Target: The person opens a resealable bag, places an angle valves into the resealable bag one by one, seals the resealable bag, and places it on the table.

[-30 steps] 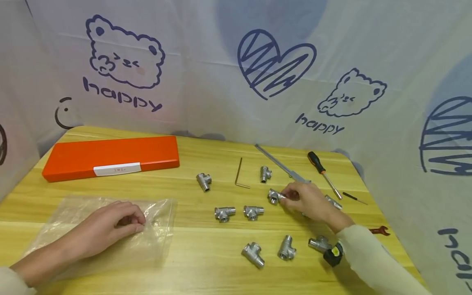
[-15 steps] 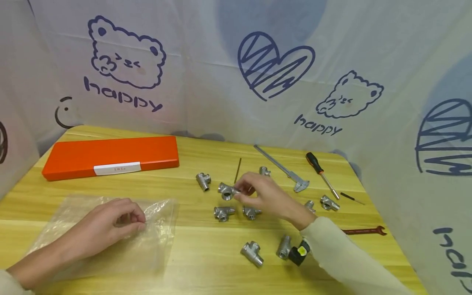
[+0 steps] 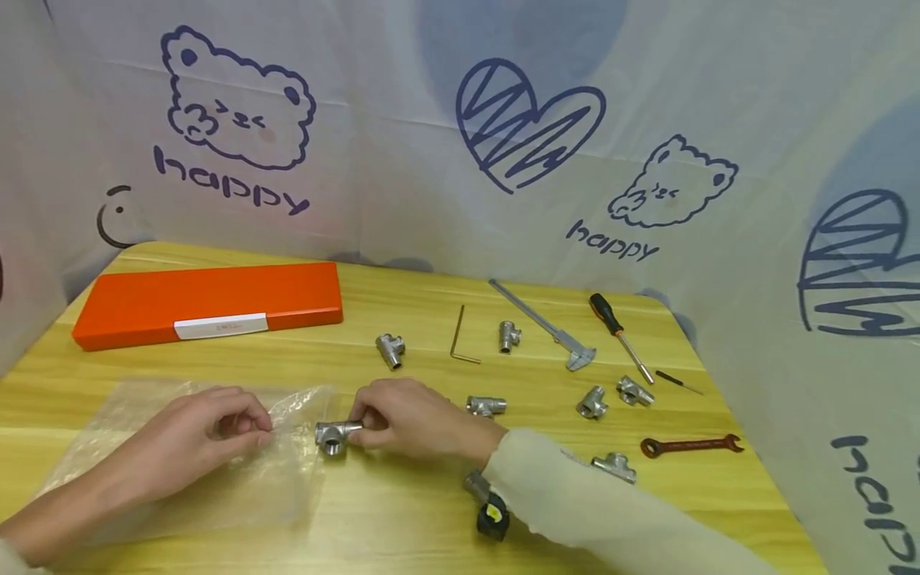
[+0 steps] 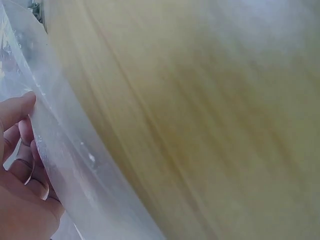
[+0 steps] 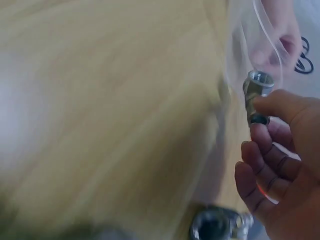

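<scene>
A silver metal pipe tee (image 3: pixel 332 438) is pinched by one end between the thumb and fingers of my right hand (image 3: pixel 415 423). Its far end is at the right edge of a clear plastic bag (image 3: pixel 283 487). My left hand (image 3: pixel 190 439) lies over that bag; in the left wrist view its thumb and curled fingers hold the edge of the plastic (image 4: pixel 95 160). The right wrist view shows the held tee (image 5: pixel 252 97) close to the bag's mouth. Another tee (image 3: pixel 486 406) lies just beyond my right wrist; my hand and sleeve hide part of the table.
More tees (image 3: pixel 391 350) are scattered over the wooden table. A hex key (image 3: pixel 457 335), a caliper (image 3: pixel 542 323), a screwdriver (image 3: pixel 616 331), a small black-handled tool (image 3: pixel 672 379) and a red wrench (image 3: pixel 690 445) lie around them. An orange case (image 3: pixel 208 299) sits at the back left.
My right hand has carried the tee from the table's right side leftward to the bag's edge. My left hand has stayed at the bag.
</scene>
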Motion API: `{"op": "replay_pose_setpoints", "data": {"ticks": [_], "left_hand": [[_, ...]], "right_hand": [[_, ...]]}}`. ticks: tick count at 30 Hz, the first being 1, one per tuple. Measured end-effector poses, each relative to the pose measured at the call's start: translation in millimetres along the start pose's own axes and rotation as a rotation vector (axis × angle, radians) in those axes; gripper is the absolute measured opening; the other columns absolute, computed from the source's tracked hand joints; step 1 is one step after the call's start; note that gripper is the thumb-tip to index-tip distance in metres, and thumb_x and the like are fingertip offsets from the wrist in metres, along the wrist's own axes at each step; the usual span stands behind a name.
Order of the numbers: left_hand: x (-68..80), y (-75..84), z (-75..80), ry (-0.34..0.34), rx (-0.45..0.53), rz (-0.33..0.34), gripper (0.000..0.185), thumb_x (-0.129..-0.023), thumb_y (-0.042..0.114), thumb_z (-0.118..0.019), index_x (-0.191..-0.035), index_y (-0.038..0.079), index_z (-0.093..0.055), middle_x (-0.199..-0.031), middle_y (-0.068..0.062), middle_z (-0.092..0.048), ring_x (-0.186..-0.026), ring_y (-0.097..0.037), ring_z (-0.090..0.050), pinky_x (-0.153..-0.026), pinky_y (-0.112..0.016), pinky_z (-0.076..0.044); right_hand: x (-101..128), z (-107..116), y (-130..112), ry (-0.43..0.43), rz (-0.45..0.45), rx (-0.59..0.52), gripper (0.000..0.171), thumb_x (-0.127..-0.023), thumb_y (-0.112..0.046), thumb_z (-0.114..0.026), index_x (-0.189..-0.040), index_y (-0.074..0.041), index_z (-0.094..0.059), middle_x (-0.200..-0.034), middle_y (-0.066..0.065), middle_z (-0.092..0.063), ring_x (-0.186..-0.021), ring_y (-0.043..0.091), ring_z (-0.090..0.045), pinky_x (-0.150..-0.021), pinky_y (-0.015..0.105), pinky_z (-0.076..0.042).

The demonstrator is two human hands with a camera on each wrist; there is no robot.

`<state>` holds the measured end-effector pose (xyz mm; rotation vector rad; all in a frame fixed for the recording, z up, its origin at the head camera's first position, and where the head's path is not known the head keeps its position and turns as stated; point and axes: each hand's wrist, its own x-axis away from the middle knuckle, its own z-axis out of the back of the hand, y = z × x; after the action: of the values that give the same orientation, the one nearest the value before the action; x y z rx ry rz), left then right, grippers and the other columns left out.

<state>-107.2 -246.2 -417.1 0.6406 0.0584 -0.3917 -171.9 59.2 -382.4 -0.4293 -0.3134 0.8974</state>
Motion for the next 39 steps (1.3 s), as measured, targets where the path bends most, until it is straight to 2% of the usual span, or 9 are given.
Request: {"op": "replay_pose_setpoints", "data": {"ticks": [5, 10, 13, 17, 21, 23, 29, 33, 39], "left_hand": [[1.5, -1.6, -2.0, 0.012, 0.023, -0.01, 0.018, -0.094, 0.018, -0.087, -0.095, 0.03, -0.075, -0.083, 0.021, -0.06, -0.077, 0.003, -0.051, -0.066, -0.021, -0.045], [1.2, -0.8, -0.3, -0.002, 0.028, -0.001, 0.015, -0.095, 0.019, -0.086, -0.097, 0.028, -0.075, -0.085, 0.02, -0.061, -0.077, 0.003, -0.052, -0.066, -0.022, -0.046], [1.1, 0.2, 4.2, -0.012, 0.029, 0.03, 0.015, -0.096, 0.022, -0.085, -0.097, 0.032, -0.074, -0.085, 0.019, -0.063, -0.077, 0.0, -0.053, -0.066, -0.022, -0.046], [3.1, 0.0, 11.2, -0.019, 0.027, 0.079, 0.015, -0.097, 0.023, -0.085, -0.098, 0.033, -0.073, -0.085, 0.017, -0.064, -0.078, -0.002, -0.054, -0.068, -0.023, -0.047], [5.2, -1.8, 14.1, -0.03, 0.014, 0.099, 0.014, -0.097, 0.021, -0.085, -0.1, 0.03, -0.074, -0.087, 0.015, -0.064, -0.079, -0.002, -0.053, -0.069, -0.022, -0.047], [5.3, -1.7, 13.8, -0.029, 0.006, 0.099, 0.015, -0.097, 0.019, -0.085, -0.1, 0.029, -0.074, -0.087, 0.015, -0.064, -0.079, -0.001, -0.053, -0.069, -0.022, -0.047], [5.3, -1.0, 13.6, 0.059, 0.009, 0.049, 0.02, -0.095, 0.013, -0.086, -0.097, 0.029, -0.074, -0.088, 0.017, -0.064, -0.08, 0.0, -0.055, -0.069, -0.019, -0.047], [5.7, -2.2, 16.4, 0.11, 0.002, 0.009, 0.024, -0.093, 0.01, -0.087, -0.096, 0.029, -0.073, -0.087, 0.02, -0.064, -0.079, 0.0, -0.056, -0.069, -0.017, -0.047], [9.7, -5.4, 18.3, 0.09, 0.001, 0.036, 0.022, -0.094, 0.011, -0.087, -0.096, 0.029, -0.074, -0.087, 0.02, -0.065, -0.079, 0.0, -0.056, -0.069, -0.017, -0.048]], "right_hand": [[-13.1, -15.5, -8.8, -0.022, -0.023, -0.06, 0.015, -0.104, -0.025, -0.076, -0.113, -0.013, -0.078, -0.09, -0.014, -0.071, -0.077, -0.005, -0.059, -0.075, 0.009, -0.05], [-17.9, -25.2, -17.1, 0.0, -0.057, -0.179, 0.016, -0.105, -0.023, -0.077, -0.116, -0.012, -0.08, -0.098, -0.01, -0.078, -0.082, -0.009, -0.062, -0.08, 0.009, -0.052], [-19.0, -28.1, -21.0, -0.025, -0.056, -0.289, 0.024, -0.106, -0.021, -0.074, -0.128, -0.012, -0.078, -0.111, -0.007, -0.08, -0.089, -0.009, -0.062, -0.084, 0.01, -0.053], [-18.9, -29.5, -23.7, -0.124, -0.052, -0.472, 0.042, -0.108, -0.019, -0.07, -0.15, -0.017, -0.066, -0.13, -0.004, -0.076, -0.099, -0.005, -0.063, -0.084, 0.015, -0.056], [-17.3, -29.2, -24.9, -0.175, -0.055, -0.572, 0.046, -0.111, -0.019, -0.065, -0.156, -0.022, -0.06, -0.145, -0.003, -0.069, -0.102, -0.001, -0.064, -0.082, 0.018, -0.058], [-14.4, -28.2, -24.4, -0.151, -0.083, -0.572, 0.04, -0.111, -0.021, -0.065, -0.151, -0.022, -0.065, -0.146, -0.007, -0.069, -0.102, -0.003, -0.064, -0.082, 0.018, -0.057], [5.7, -5.8, -5.9, -0.013, -0.117, -0.523, 0.027, -0.109, -0.024, -0.07, -0.133, -0.012, -0.075, -0.12, -0.004, -0.079, -0.097, -0.001, -0.067, -0.088, 0.021, -0.059], [31.0, 23.4, 27.6, 0.078, -0.108, -0.37, 0.026, -0.108, -0.024, -0.071, -0.129, -0.009, -0.076, -0.114, -0.001, -0.077, -0.097, 0.002, -0.065, -0.092, 0.025, -0.058], [78.4, 48.9, 87.7, 0.153, -0.229, -0.211, 0.028, -0.105, -0.027, -0.076, -0.127, -0.01, -0.076, -0.107, -0.004, -0.074, -0.097, 0.01, -0.066, -0.085, 0.028, -0.059]]}}
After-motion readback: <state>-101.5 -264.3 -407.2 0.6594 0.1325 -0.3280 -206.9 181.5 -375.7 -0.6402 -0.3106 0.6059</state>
